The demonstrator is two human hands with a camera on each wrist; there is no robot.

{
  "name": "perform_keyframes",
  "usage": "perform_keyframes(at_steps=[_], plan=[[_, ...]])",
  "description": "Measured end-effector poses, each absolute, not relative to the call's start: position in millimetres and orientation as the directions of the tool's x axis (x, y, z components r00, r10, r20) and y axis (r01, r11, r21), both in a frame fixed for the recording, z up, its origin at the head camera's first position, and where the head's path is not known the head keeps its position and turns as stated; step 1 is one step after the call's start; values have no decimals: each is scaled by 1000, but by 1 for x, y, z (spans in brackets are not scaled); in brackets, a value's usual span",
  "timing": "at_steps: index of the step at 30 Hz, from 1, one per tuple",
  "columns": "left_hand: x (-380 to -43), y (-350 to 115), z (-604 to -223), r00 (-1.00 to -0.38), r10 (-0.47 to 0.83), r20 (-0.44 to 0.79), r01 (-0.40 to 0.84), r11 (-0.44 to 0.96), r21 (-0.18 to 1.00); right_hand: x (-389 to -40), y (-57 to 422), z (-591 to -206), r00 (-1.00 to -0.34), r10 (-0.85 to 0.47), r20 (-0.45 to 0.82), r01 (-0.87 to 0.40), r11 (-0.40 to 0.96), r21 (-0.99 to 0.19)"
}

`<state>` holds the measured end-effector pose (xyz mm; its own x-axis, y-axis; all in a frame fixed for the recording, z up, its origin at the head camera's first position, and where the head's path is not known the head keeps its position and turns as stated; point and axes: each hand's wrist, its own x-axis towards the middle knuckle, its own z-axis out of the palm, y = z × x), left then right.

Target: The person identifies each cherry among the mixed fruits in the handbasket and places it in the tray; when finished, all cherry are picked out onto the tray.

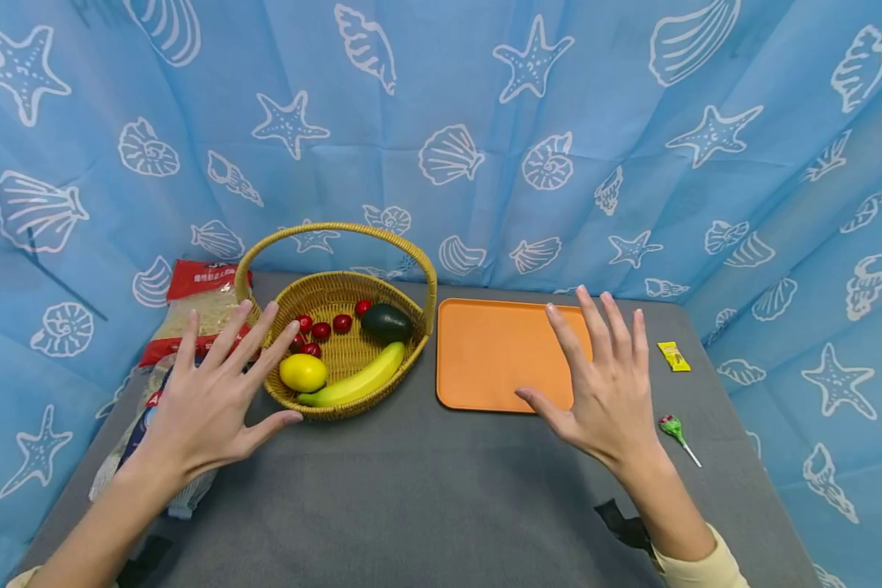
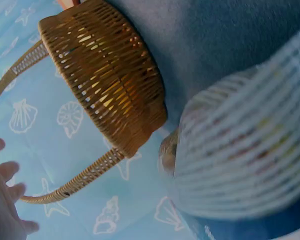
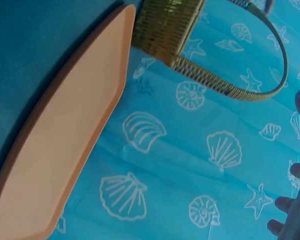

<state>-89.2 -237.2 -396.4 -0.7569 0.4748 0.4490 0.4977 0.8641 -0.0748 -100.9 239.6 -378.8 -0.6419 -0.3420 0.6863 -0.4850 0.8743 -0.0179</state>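
Note:
My left hand (image 1: pixel 209 400) is held up with fingers spread, in front of the left side of a wicker basket (image 1: pixel 328 413); nothing is in it. Inside the basket lie a banana (image 1: pixel 360 380), a lemon (image 1: pixel 304 373), a dark green avocado (image 1: pixel 387 323) and several red cherries (image 1: pixel 321 331). My right hand (image 1: pixel 612 396), also spread and holding nothing, hovers over the right side of an orange tray (image 1: pixel 496 355). In the left wrist view, fingertips (image 2: pixel 9 170) show at the left edge; in the right wrist view, fingers (image 3: pixel 285 204) show at the right.
Left of the basket are a red-ended food bag (image 1: pixel 198 306) and another bag (image 1: pixel 128 429), partly behind my left hand. A yellow-wrapped candy (image 1: pixel 674 356) and a green lollipop (image 1: pixel 672 426) lie at the right of the grey table (image 1: pixel 412 506). A blue shell-print curtain (image 1: pixel 470 220) stands behind.

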Motion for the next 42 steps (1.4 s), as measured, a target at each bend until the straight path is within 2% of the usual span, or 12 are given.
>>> perform_keyframes(at_steps=[7, 12, 15, 19, 24, 29, 37, 42], plan=[[-86, -234, -404, -807, 417, 418, 470, 882, 29, -102, 217, -383, -628, -376, 681, -580, 810, -87], [-82, -228, -409, -861, 339, 378, 429, 885, 183, -105, 195, -387, -600, -383, 702, -662, 731, -167], [-80, -224, -413, -908, 270, 321, 369, 879, 303, -108, 182, -388, -624, -396, 674, -696, 673, -249], [-79, -221, -420, -953, 180, 245, 274, 858, 435, -112, 165, -389, -700, -412, 583, -697, 574, -430], [-82, -217, -434, -980, 76, 184, 166, 825, 540, -125, 139, -391, -776, -440, 453, -623, 422, -658], [-83, -213, -442, -984, -15, 180, 98, 793, 601, -147, 111, -391, -810, -499, 308, -498, 308, -811], [-82, -211, -445, -991, -80, 106, 18, 710, 704, -189, 67, -395, -790, -603, 113, -313, 237, -920], [-82, -212, -445, -992, -87, 92, 6, 691, 723, -216, 39, -399, -802, -597, -7, -184, 259, -948]])
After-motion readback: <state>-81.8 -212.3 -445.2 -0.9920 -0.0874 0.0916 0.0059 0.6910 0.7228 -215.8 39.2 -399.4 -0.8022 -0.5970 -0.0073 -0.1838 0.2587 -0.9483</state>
